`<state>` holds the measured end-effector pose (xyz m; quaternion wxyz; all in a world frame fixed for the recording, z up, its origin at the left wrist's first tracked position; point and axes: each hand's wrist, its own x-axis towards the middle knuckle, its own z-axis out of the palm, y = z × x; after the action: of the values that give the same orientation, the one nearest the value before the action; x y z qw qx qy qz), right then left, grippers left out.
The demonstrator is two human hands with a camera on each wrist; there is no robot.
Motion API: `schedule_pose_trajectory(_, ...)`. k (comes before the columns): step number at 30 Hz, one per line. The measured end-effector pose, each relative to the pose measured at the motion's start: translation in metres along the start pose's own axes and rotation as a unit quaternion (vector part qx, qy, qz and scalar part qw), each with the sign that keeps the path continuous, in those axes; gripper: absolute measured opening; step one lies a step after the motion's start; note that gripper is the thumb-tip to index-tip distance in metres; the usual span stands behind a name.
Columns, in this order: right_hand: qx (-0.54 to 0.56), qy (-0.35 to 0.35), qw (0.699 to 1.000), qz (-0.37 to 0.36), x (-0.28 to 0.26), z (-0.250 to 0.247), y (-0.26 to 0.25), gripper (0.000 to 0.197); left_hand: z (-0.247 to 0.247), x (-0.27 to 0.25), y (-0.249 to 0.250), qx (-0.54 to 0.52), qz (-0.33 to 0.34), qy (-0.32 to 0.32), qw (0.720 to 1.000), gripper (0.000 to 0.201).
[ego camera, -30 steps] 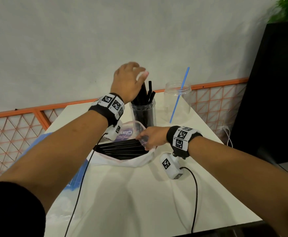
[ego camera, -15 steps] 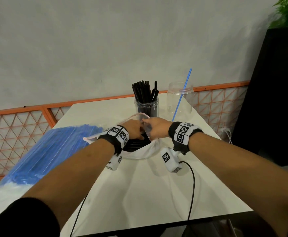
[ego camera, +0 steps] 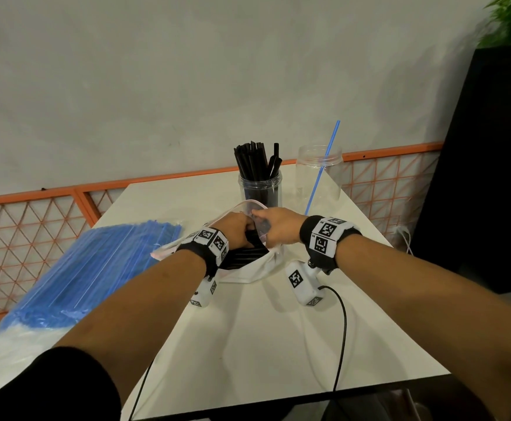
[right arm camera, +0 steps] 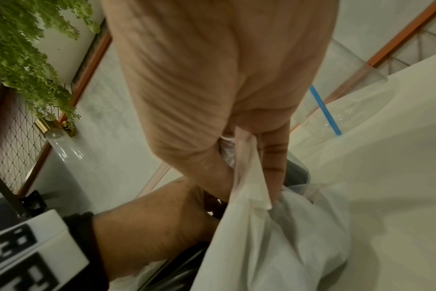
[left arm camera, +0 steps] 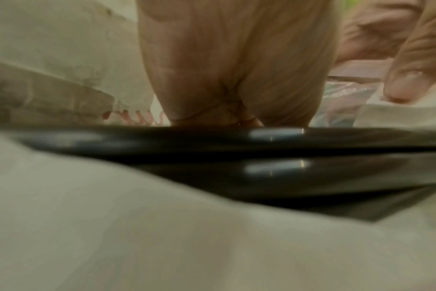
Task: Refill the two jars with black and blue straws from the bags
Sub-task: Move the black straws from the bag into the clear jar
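Two jars stand side by side at the table's (ego camera: 248, 344) far edge: the left jar (ego camera: 260, 189) packed with straws, the right jar (ego camera: 319, 174) with one straw (ego camera: 321, 170) leaning in it. Just in front of them lies a bag (ego camera: 248, 273), both hands at its mouth, the left hand (ego camera: 236, 226) inside, the right hand (ego camera: 278, 227) on the rim. Further left lies a second bag of straws (ego camera: 96, 268).
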<state>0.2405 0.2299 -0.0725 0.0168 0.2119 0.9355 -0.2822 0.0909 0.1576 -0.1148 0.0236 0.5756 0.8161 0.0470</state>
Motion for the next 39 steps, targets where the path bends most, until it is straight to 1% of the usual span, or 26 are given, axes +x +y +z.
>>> schedule_pose_trajectory(2, -0.001, 0.001, 1.0, 0.001, 0.0, -0.001, 0.0, 0.085, 0.002, -0.002, -0.002, -0.016, 0.001, 0.006, 1.0, 0.018)
schedule_pose_trajectory(5, -0.013, 0.003, 1.0, 0.004, 0.0, -0.002, 0.001, 0.083, 0.003, -0.005, -0.002, -0.041, 0.007, 0.003, 0.999, 0.014)
schedule_pose_trajectory(8, -0.021, 0.006, 1.0, 0.005, 0.001, -0.003, 0.002, 0.079, 0.001, -0.013, -0.004, -0.053, 0.019, 0.012, 0.998, 0.021)
schedule_pose_trajectory(10, -0.021, -0.002, 1.0, 0.007, 0.001, -0.003, 0.003, 0.076, 0.0, -0.02, -0.007, -0.047, 0.024, 0.028, 0.998, 0.01)
schedule_pose_trajectory(11, -0.021, -0.006, 1.0, 0.007, 0.002, -0.003, 0.003, 0.073, -0.001, -0.024, -0.008, -0.041, 0.02, 0.048, 0.998, 0.012)
schedule_pose_trajectory(13, -0.024, -0.008, 1.0, 0.008, 0.002, -0.001, 0.003, 0.067, -0.005, -0.033, -0.009, -0.055, 0.003, 0.105, 0.993, 0.028)
schedule_pose_trajectory(15, -0.02, -0.01, 1.0, 0.001, 0.002, 0.001, 0.002, 0.069, -0.016, -0.039, -0.008, -0.143, -0.005, 0.138, 0.98, 0.033)
schedule_pose_trajectory(16, -0.015, -0.019, 1.0, -0.006, 0.002, 0.002, 0.001, 0.071, -0.023, -0.041, -0.007, -0.202, -0.006, 0.144, 0.969, 0.032)
schedule_pose_trajectory(18, -0.016, -0.049, 0.998, -0.018, 0.002, 0.004, -0.001, 0.071, -0.043, -0.047, -0.001, -0.324, -0.008, 0.163, 0.932, 0.034)
schedule_pose_trajectory(20, -0.033, -0.078, 0.996, -0.02, 0.003, 0.006, -0.004, 0.061, -0.064, -0.052, 0.007, -0.434, 0.005, 0.189, 0.881, 0.04)
schedule_pose_trajectory(22, -0.058, -0.091, 0.994, -0.007, 0.004, 0.009, -0.007, 0.055, -0.085, -0.059, 0.018, -0.526, 0.061, 0.197, 0.825, 0.042)
schedule_pose_trajectory(24, -0.076, -0.092, 0.993, 0.004, 0.006, 0.012, -0.009, 0.054, -0.1, -0.065, 0.029, -0.601, 0.125, 0.173, 0.77, 0.046)
schedule_pose_trajectory(25, -0.075, -0.09, 0.993, 0.004, 0.006, 0.013, -0.01, 0.053, -0.103, -0.068, 0.034, -0.635, 0.145, 0.154, 0.743, 0.045)
schedule_pose_trajectory(26, -0.068, -0.092, 0.993, 0.006, 0.005, 0.013, -0.011, 0.052, -0.104, -0.069, 0.039, -0.661, 0.158, 0.134, 0.722, 0.043)
schedule_pose_trajectory(27, -0.058, -0.097, 0.994, 0.006, 0.005, 0.013, -0.011, 0.051, -0.102, -0.071, 0.044, -0.677, 0.164, 0.116, 0.708, 0.04)
schedule_pose_trajectory(28, -0.053, -0.104, 0.993, 0.006, 0.004, 0.012, -0.011, 0.051, -0.096, -0.072, 0.047, -0.685, 0.166, 0.098, 0.702, 0.038)
schedule_pose_trajectory(29, -0.057, -0.112, 0.992, 0.007, 0.003, 0.012, -0.011, 0.05, -0.088, -0.073, 0.05, -0.688, 0.163, 0.082, 0.703, 0.038)
schedule_pose_trajectory(31, -0.107, -0.116, 0.987, 0.01, 0.001, 0.011, -0.012, 0.043, -0.069, -0.075, 0.053, -0.683, 0.147, 0.061, 0.713, 0.039)
schedule_pose_trajectory(33, -0.167, -0.101, 0.981, 0.005, 0.0, 0.013, -0.013, 0.025, -0.05, -0.077, 0.054, -0.679, 0.122, 0.052, 0.722, 0.04)
schedule_pose_trajectory(34, -0.175, -0.096, 0.98, 0.015, 0.0, 0.013, -0.014, 0.015, -0.042, -0.078, 0.055, -0.677, 0.109, 0.051, 0.726, 0.039)
schedule_pose_trajectory(35, -0.18, -0.098, 0.979, 0.01, 0.001, 0.014, -0.014, 0.008, -0.036, -0.078, 0.055, -0.675, 0.098, 0.05, 0.729, 0.038)
schedule_pose_trajectory(36, -0.184, -0.1, 0.978, 0.01, 0.002, 0.015, -0.014, 0.017, -0.033, -0.078, 0.055, -0.673, 0.092, 0.049, 0.733, 0.037)
schedule_pose_trajectory(37, -0.189, -0.102, 0.977, 0.005, 0.003, 0.014, -0.015, 0.021, -0.034, -0.077, 0.056, -0.667, 0.092, 0.047, 0.737, 0.038)
schedule_pose_trajectory(39, -0.162, -0.094, 0.982, 0.001, 0.003, 0.011, -0.014, 0.013, -0.047, -0.073, 0.056, -0.648, 0.114, 0.057, 0.751, 0.043)
